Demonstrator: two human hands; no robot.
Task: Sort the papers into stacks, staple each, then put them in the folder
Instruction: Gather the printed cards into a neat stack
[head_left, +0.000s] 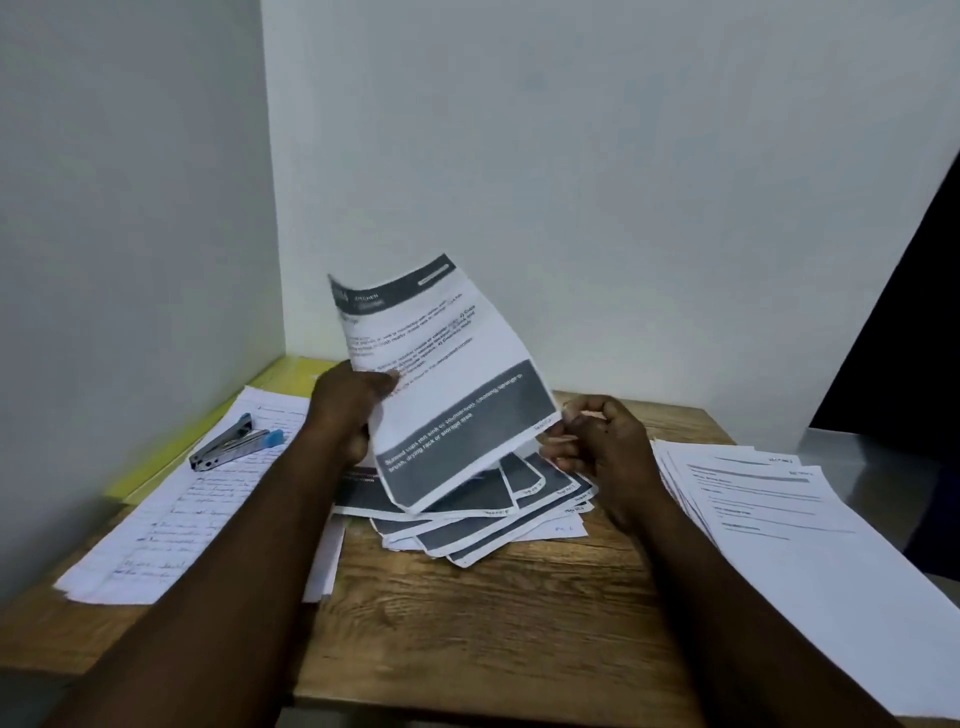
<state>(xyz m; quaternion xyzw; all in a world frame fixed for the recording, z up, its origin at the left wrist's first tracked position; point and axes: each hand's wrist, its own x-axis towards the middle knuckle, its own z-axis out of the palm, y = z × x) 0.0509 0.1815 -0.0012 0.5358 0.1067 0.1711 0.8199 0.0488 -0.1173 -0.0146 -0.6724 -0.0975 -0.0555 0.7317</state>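
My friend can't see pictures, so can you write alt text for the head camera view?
A left hand and right hand hold a printed sheet above a messy pile of similar sheets on a wooden table. At left a stapler lies on handwritten pages over a yellow folder; another paper stack sits right.

Matt paper sheets lie over a grainy wooden table, beside a shiny metal stapler with blue plastic ends.

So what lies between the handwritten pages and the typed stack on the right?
Head view: a fanned pile of dark-banded printouts; above it the left hand and right hand hold one sheet.
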